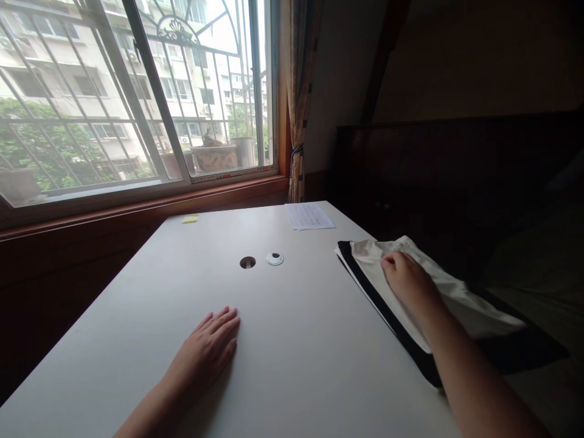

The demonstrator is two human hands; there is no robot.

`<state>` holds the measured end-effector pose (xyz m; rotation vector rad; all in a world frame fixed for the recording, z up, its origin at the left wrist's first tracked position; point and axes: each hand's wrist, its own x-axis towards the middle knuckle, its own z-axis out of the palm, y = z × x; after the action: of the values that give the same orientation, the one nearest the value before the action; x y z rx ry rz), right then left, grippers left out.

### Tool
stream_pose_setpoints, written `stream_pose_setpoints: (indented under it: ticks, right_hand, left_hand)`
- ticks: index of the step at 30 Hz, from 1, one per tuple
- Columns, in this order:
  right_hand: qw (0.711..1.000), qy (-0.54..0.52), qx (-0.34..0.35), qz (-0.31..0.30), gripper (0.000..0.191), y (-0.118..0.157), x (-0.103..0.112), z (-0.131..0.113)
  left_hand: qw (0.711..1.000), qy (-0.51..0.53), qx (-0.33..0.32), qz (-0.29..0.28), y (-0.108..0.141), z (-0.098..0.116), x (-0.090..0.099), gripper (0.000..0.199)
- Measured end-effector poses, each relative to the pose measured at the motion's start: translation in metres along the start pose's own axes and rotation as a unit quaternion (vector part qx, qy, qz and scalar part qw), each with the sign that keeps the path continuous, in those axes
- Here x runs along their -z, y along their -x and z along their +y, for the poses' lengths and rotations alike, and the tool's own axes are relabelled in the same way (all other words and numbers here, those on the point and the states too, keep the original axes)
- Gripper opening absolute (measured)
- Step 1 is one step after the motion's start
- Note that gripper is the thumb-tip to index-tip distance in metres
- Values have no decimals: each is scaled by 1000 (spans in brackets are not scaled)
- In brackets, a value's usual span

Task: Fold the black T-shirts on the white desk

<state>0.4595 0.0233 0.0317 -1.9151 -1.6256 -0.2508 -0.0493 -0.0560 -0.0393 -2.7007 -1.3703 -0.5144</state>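
A white and black cloth (pixel 456 298) lies at the right edge of the white table (pixel 283 340), partly hanging over the side. My right hand (pixel 408 280) is on its white upper part, fingers curled and closed on the fabric. My left hand (pixel 210 344) rests flat on the tabletop, palm down, with nothing in it. Beyond the left hand are a round hole (pixel 247 263) in the table and a round white cap (pixel 275 259) with a dark opening.
Printed paper sheets (pixel 310 216) lie near the table's far edge. A yellow note (pixel 190 219) is at the far left corner. Behind the table are a barred window (pixel 182 91) and a tied curtain (pixel 298 103). Dark furniture (pixel 410 176) stands at the right.
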Motion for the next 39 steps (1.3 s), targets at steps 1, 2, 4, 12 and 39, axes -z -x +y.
stream_pose_setpoints:
  ticks: [1, 2, 4, 12, 39]
  right_hand:
    - [999, -45, 16, 9, 15, 2, -3, -10]
    - [995, -92, 36, 7, 14, 4, -5, -21]
    - [978, -192, 75, -23, 14, 14, -10, -47]
    - [796, -465, 294, -251, 8, 97, 1, -160]
    - [666, -469, 389, -430, 10, 132, -21, -179]
  left_hand:
    - [1000, 2, 0, 1, 0, 0, 0, 42]
    - [1000, 4, -1, 4, 0, 0, 0, 42]
    - [1000, 5, -4, 11, 0, 0, 0, 41]
    - [999, 4, -8, 41, -3, 2, 0, 44]
    - [995, 82, -13, 56, -11, 21, 20, 28]
